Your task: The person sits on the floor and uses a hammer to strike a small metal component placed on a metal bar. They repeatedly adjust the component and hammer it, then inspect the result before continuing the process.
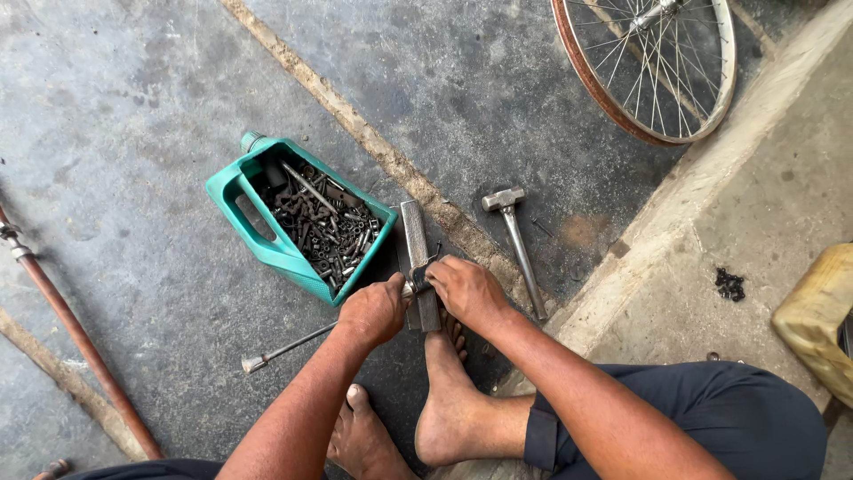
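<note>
Metal block [416, 258] on concrete, both hands' fingers closed on small part atop it, teal cut-open jug [258, 231] of bolts beside

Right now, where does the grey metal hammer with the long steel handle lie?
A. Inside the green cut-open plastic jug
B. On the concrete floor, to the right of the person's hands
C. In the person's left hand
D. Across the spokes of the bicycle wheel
B: the grey metal hammer lies flat on the concrete floor, beside the right hand, touched by neither hand.
</note>
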`<state>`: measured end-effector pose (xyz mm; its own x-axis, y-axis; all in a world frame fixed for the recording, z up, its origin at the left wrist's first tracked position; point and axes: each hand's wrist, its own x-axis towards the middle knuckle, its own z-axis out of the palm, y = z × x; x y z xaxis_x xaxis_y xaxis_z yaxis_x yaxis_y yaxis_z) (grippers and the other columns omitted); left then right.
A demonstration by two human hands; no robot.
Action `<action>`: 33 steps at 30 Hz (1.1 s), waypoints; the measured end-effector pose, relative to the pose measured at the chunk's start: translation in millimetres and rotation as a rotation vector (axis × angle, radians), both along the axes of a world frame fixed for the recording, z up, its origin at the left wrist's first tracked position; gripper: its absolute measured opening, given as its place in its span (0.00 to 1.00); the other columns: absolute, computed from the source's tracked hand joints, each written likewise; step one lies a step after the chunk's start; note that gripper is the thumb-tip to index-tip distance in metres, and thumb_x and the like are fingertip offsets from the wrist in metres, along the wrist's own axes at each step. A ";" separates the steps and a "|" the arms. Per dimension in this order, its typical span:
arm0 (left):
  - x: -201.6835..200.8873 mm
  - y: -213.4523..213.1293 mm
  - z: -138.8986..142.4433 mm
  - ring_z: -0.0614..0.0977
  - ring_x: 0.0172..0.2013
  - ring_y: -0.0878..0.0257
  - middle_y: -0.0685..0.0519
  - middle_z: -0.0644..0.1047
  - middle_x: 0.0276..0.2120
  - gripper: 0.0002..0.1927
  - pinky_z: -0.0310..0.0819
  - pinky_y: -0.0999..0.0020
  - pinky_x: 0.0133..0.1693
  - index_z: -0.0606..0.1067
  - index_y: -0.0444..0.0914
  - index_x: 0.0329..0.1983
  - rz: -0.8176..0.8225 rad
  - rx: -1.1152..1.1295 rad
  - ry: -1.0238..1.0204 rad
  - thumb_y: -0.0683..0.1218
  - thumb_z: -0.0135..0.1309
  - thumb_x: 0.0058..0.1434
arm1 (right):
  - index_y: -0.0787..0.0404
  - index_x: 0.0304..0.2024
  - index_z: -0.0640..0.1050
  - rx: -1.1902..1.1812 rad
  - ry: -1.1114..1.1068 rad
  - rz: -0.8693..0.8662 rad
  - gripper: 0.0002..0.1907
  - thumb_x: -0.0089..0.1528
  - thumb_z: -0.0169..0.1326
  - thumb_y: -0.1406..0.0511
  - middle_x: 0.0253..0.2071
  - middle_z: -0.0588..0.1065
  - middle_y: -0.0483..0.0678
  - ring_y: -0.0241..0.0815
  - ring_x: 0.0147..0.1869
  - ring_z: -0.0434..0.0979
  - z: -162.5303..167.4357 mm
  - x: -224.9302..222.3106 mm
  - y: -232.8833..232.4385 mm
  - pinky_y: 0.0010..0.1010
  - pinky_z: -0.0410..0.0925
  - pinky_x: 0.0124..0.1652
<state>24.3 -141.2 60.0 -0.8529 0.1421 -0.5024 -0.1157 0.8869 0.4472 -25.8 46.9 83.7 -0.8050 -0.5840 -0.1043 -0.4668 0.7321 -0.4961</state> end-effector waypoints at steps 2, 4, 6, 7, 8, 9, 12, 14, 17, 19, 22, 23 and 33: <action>0.8 -1.1 -2.4 0.84 0.41 0.44 0.42 0.82 0.36 0.15 0.79 0.49 0.42 0.69 0.40 0.48 0.026 0.034 -0.002 0.54 0.48 0.69 | 0.58 0.41 0.80 -0.038 0.076 0.028 0.06 0.61 0.60 0.66 0.35 0.75 0.48 0.50 0.39 0.78 -1.9 0.9 0.4 0.42 0.72 0.38; 2.0 -1.3 -5.3 0.84 0.42 0.44 0.42 0.82 0.36 0.15 0.79 0.49 0.43 0.70 0.40 0.48 0.029 0.024 -0.029 0.55 0.47 0.69 | 0.59 0.41 0.79 0.018 0.103 0.066 0.06 0.61 0.59 0.66 0.35 0.74 0.48 0.49 0.39 0.78 -3.8 3.4 -2.5 0.40 0.73 0.37; 2.5 -2.3 -8.7 0.84 0.41 0.43 0.41 0.81 0.37 0.15 0.79 0.49 0.43 0.70 0.40 0.49 0.051 0.013 -0.009 0.55 0.47 0.69 | 0.61 0.43 0.77 0.164 0.092 0.123 0.07 0.63 0.57 0.66 0.35 0.72 0.49 0.46 0.38 0.77 -5.3 4.3 -8.7 0.38 0.73 0.35; 3.1 -2.4 -10.4 0.84 0.41 0.42 0.40 0.81 0.37 0.15 0.79 0.48 0.42 0.70 0.40 0.49 0.061 0.019 0.013 0.54 0.47 0.69 | 0.61 0.42 0.77 0.171 0.120 0.160 0.06 0.63 0.56 0.67 0.36 0.72 0.49 0.46 0.39 0.77 -5.0 4.3 -10.7 0.38 0.73 0.37; 3.4 -1.6 -12.1 0.84 0.40 0.42 0.40 0.80 0.38 0.14 0.78 0.47 0.42 0.70 0.41 0.50 0.068 0.030 0.036 0.54 0.46 0.68 | 0.61 0.41 0.77 0.183 0.148 0.193 0.05 0.62 0.55 0.68 0.37 0.72 0.48 0.46 0.40 0.77 -4.2 3.6 -11.9 0.39 0.73 0.38; 3.3 -1.2 -13.7 0.84 0.39 0.42 0.40 0.80 0.37 0.13 0.79 0.47 0.41 0.71 0.40 0.49 0.050 0.023 0.089 0.53 0.46 0.68 | 0.60 0.40 0.77 0.194 0.182 0.226 0.05 0.62 0.54 0.68 0.37 0.72 0.48 0.45 0.40 0.77 -2.9 2.5 -12.7 0.39 0.74 0.39; 3.4 1.3 -16.6 0.85 0.37 0.43 0.41 0.81 0.35 0.12 0.80 0.49 0.39 0.70 0.39 0.46 -0.009 -0.014 0.130 0.51 0.44 0.68 | 0.57 0.36 0.78 0.113 0.232 0.190 0.03 0.61 0.53 0.67 0.37 0.73 0.46 0.47 0.42 0.77 2.9 0.7 -11.6 0.41 0.73 0.42; 2.4 2.5 -16.8 0.86 0.37 0.45 0.42 0.82 0.33 0.11 0.82 0.51 0.39 0.69 0.38 0.45 -0.044 -0.070 0.010 0.51 0.43 0.69 | 0.58 0.36 0.77 0.152 0.194 0.203 0.03 0.61 0.52 0.67 0.37 0.73 0.46 0.46 0.42 0.77 5.5 1.5 -11.7 0.40 0.73 0.43; 0.2 3.0 -13.9 0.86 0.35 0.44 0.41 0.82 0.32 0.11 0.81 0.51 0.37 0.69 0.38 0.43 -0.028 -0.035 0.074 0.51 0.45 0.68 | 0.58 0.38 0.78 0.164 0.168 0.211 0.04 0.61 0.53 0.67 0.38 0.74 0.47 0.46 0.43 0.77 3.1 1.3 -12.9 0.41 0.73 0.45; -2.5 3.3 -10.9 0.86 0.36 0.45 0.41 0.82 0.33 0.11 0.81 0.51 0.36 0.68 0.38 0.44 -0.057 -0.069 0.044 0.51 0.44 0.69 | 0.56 0.40 0.80 0.183 0.066 0.156 0.07 0.62 0.54 0.64 0.39 0.75 0.46 0.47 0.45 0.78 -3.0 -3.8 -8.2 0.41 0.73 0.45; -3.9 2.6 -6.1 0.86 0.38 0.45 0.39 0.82 0.34 0.12 0.83 0.52 0.37 0.68 0.37 0.44 -0.067 -0.096 -0.020 0.51 0.42 0.72 | 0.53 0.45 0.84 0.111 -0.108 -0.078 0.10 0.64 0.56 0.60 0.44 0.78 0.47 0.47 0.48 0.79 -18.6 -28.4 13.4 0.40 0.73 0.48; -4.4 3.0 -4.9 0.86 0.39 0.45 0.38 0.82 0.35 0.13 0.83 0.52 0.38 0.68 0.37 0.44 -0.069 -0.097 -0.044 0.51 0.41 0.73 | 0.54 0.45 0.85 0.015 -0.080 -0.220 0.11 0.64 0.57 0.60 0.47 0.80 0.48 0.47 0.51 0.81 -23.7 -39.6 29.0 0.39 0.73 0.52; -3.1 0.3 -5.0 0.85 0.39 0.43 0.39 0.82 0.34 0.12 0.81 0.50 0.40 0.68 0.36 0.44 -0.005 0.011 -0.046 0.50 0.43 0.69 | 0.60 0.57 0.70 0.405 -0.141 -0.518 0.29 0.61 0.64 0.54 0.48 0.77 0.57 0.56 0.52 0.77 -85.1 -96.7 108.6 0.48 0.71 0.49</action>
<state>21.1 -141.0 55.0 -0.8280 0.1516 -0.5398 -0.1324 0.8826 0.4510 -122.5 155.5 -1.4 -0.9333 -0.0181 -0.3586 0.0445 0.9852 -0.1655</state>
